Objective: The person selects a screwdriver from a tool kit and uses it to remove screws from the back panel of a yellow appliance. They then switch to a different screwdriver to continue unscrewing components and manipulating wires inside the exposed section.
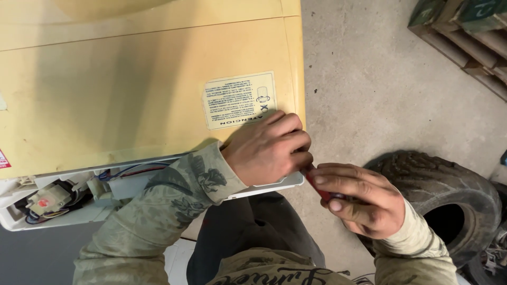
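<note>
Red tool (318, 188): pinched in closed right hand (359, 203), tip at washer (132, 95) corner; left hand (269, 150) curled, steadying it. Best kept square, pressure firm, clear of wiring (127, 171)

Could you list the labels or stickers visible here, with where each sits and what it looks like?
Warning sticker: on the yellowed appliance top, near its right edge, just above the left hand; rectangular, cream with dark print and a small round diagram.
Red sticker: at the picture's left edge on the same top; small, red and white, mostly cut off.
Red tag: on a pale part in the open wiring bay; tiny, too small to describe further.
</note>
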